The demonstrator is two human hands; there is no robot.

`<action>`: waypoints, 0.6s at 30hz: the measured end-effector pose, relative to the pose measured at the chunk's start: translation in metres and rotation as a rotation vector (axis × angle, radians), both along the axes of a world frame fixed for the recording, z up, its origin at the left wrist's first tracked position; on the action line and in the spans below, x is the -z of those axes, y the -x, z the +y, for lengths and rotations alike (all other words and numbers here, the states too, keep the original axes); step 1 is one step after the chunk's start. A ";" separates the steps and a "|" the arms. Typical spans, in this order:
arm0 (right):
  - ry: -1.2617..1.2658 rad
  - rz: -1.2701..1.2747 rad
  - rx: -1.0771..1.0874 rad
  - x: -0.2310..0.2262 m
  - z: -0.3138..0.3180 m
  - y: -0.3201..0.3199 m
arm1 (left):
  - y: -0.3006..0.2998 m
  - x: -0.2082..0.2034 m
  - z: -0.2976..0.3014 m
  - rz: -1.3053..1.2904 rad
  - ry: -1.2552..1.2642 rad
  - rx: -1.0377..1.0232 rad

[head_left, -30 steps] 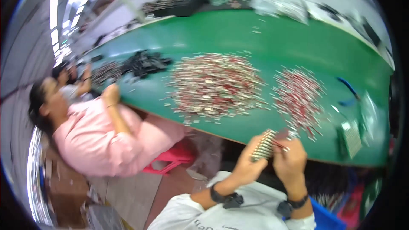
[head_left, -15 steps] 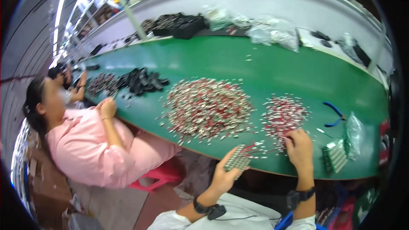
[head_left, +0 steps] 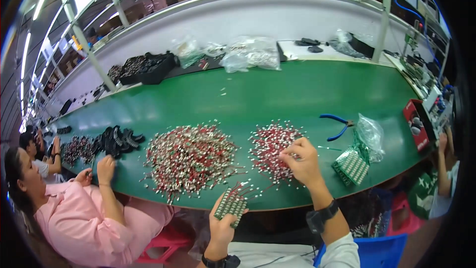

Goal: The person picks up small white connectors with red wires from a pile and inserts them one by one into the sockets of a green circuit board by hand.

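My left hand (head_left: 220, 226) grips a green circuit board panel (head_left: 231, 207) covered with rows of small silver parts, thumb on its face. Several red wires with pale tips (head_left: 246, 188) stick out from the panel's far edge. My right hand (head_left: 305, 164) is over the smaller pile of red-wired parts with silvery ends (head_left: 267, 149), thumb and forefinger pinched together. Whatever sits between those fingertips is too small to make out. A larger heap of similar red-and-silver parts (head_left: 191, 159) lies to the left.
On the green table (head_left: 297, 89), blue-handled pliers (head_left: 342, 128), a stack of green panels (head_left: 351, 167) and a clear plastic bag (head_left: 371, 139) lie to the right. A co-worker in pink (head_left: 84, 218) sits at left, near black parts (head_left: 116, 140). Another person's arm (head_left: 443, 164) shows at far right.
The view has swung right, so the table's things appear farther left. My right hand has moved from the small pile's near edge to over its right side. The co-worker's hands have come apart.
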State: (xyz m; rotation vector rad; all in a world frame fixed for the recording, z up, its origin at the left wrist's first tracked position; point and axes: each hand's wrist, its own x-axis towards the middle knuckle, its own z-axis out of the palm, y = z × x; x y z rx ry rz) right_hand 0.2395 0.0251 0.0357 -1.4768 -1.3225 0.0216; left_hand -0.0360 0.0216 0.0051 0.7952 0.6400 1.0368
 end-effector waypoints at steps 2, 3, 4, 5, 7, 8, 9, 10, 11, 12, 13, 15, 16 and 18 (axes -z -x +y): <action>0.046 0.117 -0.025 -0.002 0.001 0.007 | 0.004 -0.002 -0.005 0.014 0.010 -0.024; 0.031 0.091 -0.044 0.003 0.003 0.005 | 0.003 0.000 -0.008 0.027 0.008 -0.083; 0.013 0.066 -0.052 0.007 0.000 -0.002 | -0.004 0.002 -0.008 0.011 -0.011 -0.040; 0.004 -0.045 -0.024 0.011 -0.005 -0.008 | -0.006 0.006 -0.008 0.005 -0.034 -0.021; 0.086 0.041 0.045 -0.001 -0.023 -0.006 | -0.010 0.005 -0.010 0.057 -0.005 0.042; 0.082 0.074 0.050 0.003 -0.026 -0.009 | -0.009 0.005 -0.009 0.075 -0.002 0.004; 0.079 0.043 0.025 0.006 -0.026 -0.014 | -0.011 0.004 -0.010 0.060 -0.004 0.033; 0.092 0.062 0.020 0.006 -0.024 -0.012 | -0.012 0.004 -0.009 0.037 -0.002 0.077; 0.110 0.078 0.029 0.005 -0.023 -0.009 | -0.011 0.003 -0.008 0.038 0.014 0.072; 0.131 0.076 0.037 0.005 -0.022 -0.008 | -0.009 0.002 -0.008 0.013 0.029 0.051; 0.095 0.080 0.054 0.008 -0.020 -0.008 | -0.010 0.001 -0.005 -0.013 0.052 0.056; 0.054 0.117 0.058 0.012 -0.013 -0.003 | -0.003 0.006 -0.001 -0.122 0.072 0.018; 0.035 0.122 0.036 0.010 -0.009 0.003 | -0.001 -0.004 -0.001 -0.161 0.085 0.025; 0.032 0.303 -0.055 0.015 -0.003 0.013 | 0.002 -0.010 0.003 -0.146 0.109 -0.005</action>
